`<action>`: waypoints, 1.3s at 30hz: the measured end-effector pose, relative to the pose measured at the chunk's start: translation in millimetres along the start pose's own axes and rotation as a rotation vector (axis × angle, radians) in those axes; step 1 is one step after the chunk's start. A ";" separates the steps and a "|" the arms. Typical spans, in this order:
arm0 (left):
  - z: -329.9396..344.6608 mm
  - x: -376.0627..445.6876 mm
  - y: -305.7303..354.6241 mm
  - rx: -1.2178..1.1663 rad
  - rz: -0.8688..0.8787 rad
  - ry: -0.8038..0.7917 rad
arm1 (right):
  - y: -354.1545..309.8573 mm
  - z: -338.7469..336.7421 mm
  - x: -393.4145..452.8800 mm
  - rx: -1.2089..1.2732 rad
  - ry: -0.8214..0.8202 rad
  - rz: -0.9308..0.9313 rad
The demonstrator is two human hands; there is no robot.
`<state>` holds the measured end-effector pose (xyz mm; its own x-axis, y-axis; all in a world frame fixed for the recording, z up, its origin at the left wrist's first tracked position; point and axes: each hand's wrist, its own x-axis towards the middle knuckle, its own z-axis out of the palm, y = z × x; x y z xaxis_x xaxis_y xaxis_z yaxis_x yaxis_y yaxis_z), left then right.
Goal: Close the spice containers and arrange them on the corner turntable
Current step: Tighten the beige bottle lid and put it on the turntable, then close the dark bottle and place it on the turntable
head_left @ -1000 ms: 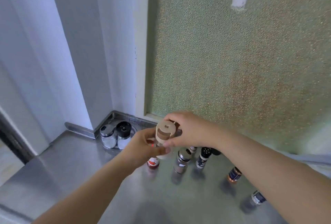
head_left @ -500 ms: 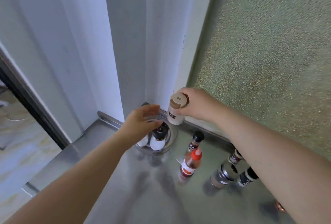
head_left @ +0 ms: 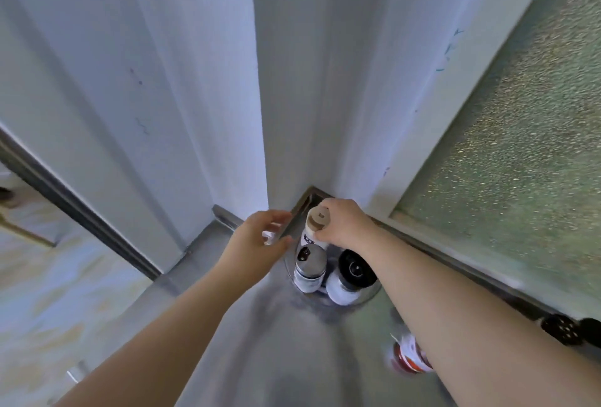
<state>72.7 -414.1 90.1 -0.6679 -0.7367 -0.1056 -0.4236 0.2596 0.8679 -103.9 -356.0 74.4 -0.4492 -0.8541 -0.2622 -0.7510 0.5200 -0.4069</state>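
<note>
- Right hand (head_left: 344, 223) pinched the tan-capped bottle (head_left: 313, 227) by its neck, probably so it could drop straight onto the turntable's (head_left: 367, 296) 12 o'clock slot.
- Left hand (head_left: 257, 244) was open and empty at the turntable's 9 o'clock edge, maybe ready to spin it.
- Two jars (head_left: 310, 268) already filled the 6 o'clock side.

Brushed steel counter (head_left: 286, 358), pebbled glass (head_left: 520, 146)

hands: 2 (head_left: 257, 240) (head_left: 344, 224) | turntable: 1 (head_left: 370, 294) | containers on turntable: 3 (head_left: 312, 237) (head_left: 309, 268) (head_left: 349, 276) | containers off it: 3 (head_left: 408, 354) (head_left: 561, 328) (head_left: 593, 330)
</note>
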 end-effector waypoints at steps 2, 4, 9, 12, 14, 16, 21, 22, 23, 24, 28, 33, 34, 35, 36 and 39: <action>-3.5 2.1 -4.8 -0.012 -0.008 -0.012 | -4.1 7.4 4.7 0.008 -0.029 0.005; -5.5 3.5 -7.0 -0.005 -0.005 -0.020 | -8.3 9.8 6.5 0.022 -0.059 0.017; 0.9 6.6 3.3 0.023 0.011 -0.038 | -4.5 -9.3 -0.9 0.029 -0.179 0.017; 11.5 0.0 19.3 0.046 0.113 -0.072 | 14.8 -35.3 -33.8 0.150 -0.045 0.052; 22.9 -8.6 30.8 0.044 0.169 -0.111 | 36.7 -53.5 -67.4 0.146 0.057 0.042; 36.7 -18.3 42.2 0.037 0.204 -0.161 | 63.4 -66.1 -102.0 0.092 0.109 0.087; 73.5 -39.3 60.8 -0.016 0.255 -0.235 | 125.7 -61.5 -147.7 -0.069 0.019 0.242; 79.4 -42.9 62.0 -0.026 0.254 -0.243 | 132.3 -55.0 -148.6 -0.081 -0.030 0.255; 84.4 -46.1 62.4 -0.031 0.249 -0.244 | 137.4 -47.3 -147.4 -0.080 -0.068 0.261; 88.4 -48.7 62.4 -0.032 0.243 -0.244 | 141.1 -39.1 -145.0 -0.072 -0.089 0.264; 95.5 -58.7 60.7 -0.004 0.251 -0.239 | 154.9 -7.7 -130.1 -0.043 -0.041 0.256; 95.6 -70.2 57.4 -0.012 0.237 -0.208 | 162.9 8.5 -122.0 0.018 0.063 0.247; 96.3 -71.4 56.8 -0.012 0.236 -0.199 | 163.4 10.2 -122.3 0.022 0.088 0.244; 97.3 -72.2 55.8 -0.012 0.235 -0.193 | 163.9 11.4 -123.1 0.025 0.105 0.239; 98.4 -73.1 55.2 -0.009 0.233 -0.192 | 163.4 10.7 -124.7 0.029 0.116 0.234; 101.7 -73.4 55.4 -0.004 0.225 -0.213 | 153.9 -10.5 -137.5 0.043 0.152 0.217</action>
<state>36.0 -282.1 96.5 -0.8583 -0.5131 -0.0096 -0.2481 0.3985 0.8830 -162.8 -158.6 57.0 -0.6670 -0.7135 -0.2145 -0.6098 0.6883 -0.3930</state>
